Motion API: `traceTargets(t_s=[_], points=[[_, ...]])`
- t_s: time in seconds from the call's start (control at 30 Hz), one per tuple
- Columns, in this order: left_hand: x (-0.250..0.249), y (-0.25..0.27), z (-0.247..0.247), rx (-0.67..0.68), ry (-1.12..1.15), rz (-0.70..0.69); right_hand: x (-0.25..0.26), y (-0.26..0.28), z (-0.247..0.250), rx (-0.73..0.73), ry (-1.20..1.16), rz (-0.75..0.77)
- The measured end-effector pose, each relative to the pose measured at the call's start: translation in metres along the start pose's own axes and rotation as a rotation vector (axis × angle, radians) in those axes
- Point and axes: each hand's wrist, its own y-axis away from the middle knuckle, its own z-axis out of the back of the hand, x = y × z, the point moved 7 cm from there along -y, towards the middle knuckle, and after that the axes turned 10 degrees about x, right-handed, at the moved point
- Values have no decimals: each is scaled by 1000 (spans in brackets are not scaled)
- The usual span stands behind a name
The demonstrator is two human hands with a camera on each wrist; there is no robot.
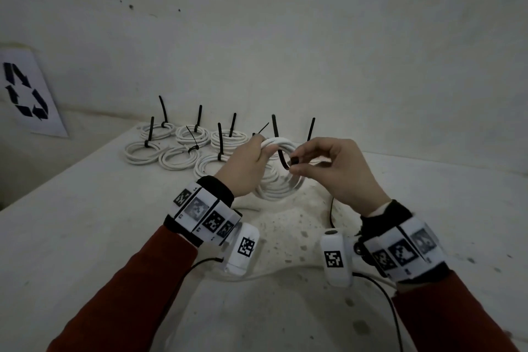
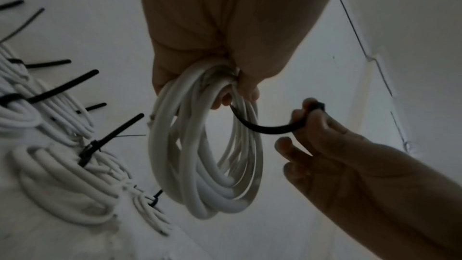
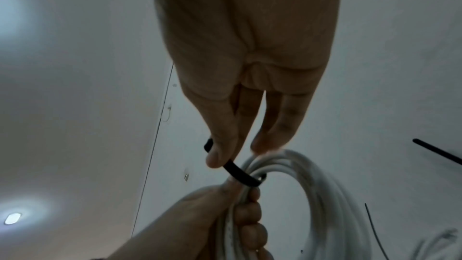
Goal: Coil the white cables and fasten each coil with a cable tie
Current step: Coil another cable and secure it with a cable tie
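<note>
White multi-loop cable coil (image 2: 205, 157) in curled left-hand fingers (image 2: 220, 102), black tie (image 2: 265, 128) pinched by right fingers (image 2: 297, 116).

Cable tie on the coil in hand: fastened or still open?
Still open. The black cable tie curves through the held coil, one end pinched by the right hand; no closed loop shows.

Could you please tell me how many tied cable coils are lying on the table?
6: back-left coil, back-middle coil, back-right coil, front-left coil, front-middle coil, front-right coil. Others may be hidden behind the held coil.
</note>
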Motion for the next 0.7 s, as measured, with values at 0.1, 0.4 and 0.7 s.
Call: traceTargets(t_s=[0.1, 0.4, 0.7], points=[[-6, 2, -5, 38, 129, -22, 1, 0, 5, -68, 156, 69], [-23, 8, -32, 282, 290, -146, -24, 1, 18, -120, -187, -135], [-30, 13, -34, 273, 548, -101, -14, 8, 16, -198, -623, -157]])
